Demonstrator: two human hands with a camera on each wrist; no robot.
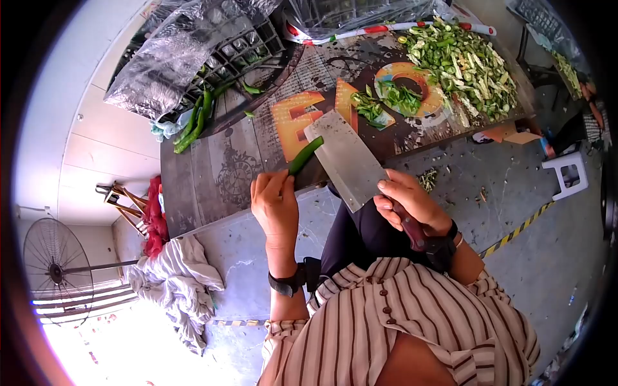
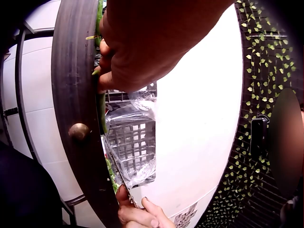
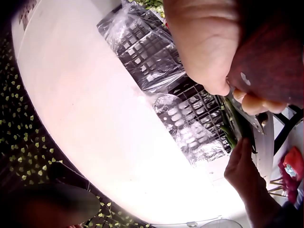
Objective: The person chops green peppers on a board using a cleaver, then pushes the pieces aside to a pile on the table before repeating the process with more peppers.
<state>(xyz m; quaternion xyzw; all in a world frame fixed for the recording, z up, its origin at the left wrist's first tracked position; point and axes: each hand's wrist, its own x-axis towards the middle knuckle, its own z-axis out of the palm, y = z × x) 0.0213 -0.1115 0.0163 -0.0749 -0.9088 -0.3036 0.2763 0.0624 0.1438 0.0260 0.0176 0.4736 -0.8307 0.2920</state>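
My left hand (image 1: 275,206) pinches the near end of a long green chili pepper (image 1: 306,156) at the table's front edge. A broad cleaver (image 1: 347,161) lies flat-side up in the head view, its blade overlapping the pepper's far tip. Its dark red wooden handle (image 1: 412,230) is in the grip of my right hand (image 1: 417,201). Seen from the right wrist, the handle (image 3: 270,61) fills the upper right, with the left hand (image 3: 244,171) below. A small pile of cut green pepper pieces (image 1: 400,98) sits beyond the blade.
A large heap of chopped peppers (image 1: 467,67) covers the table's right end. Whole green peppers (image 1: 196,122) lie at the left by a plastic-covered black crate (image 1: 238,55). A standing fan (image 1: 56,273) and draped cloth (image 1: 177,276) are lower left; a white stool (image 1: 568,174) stands right.
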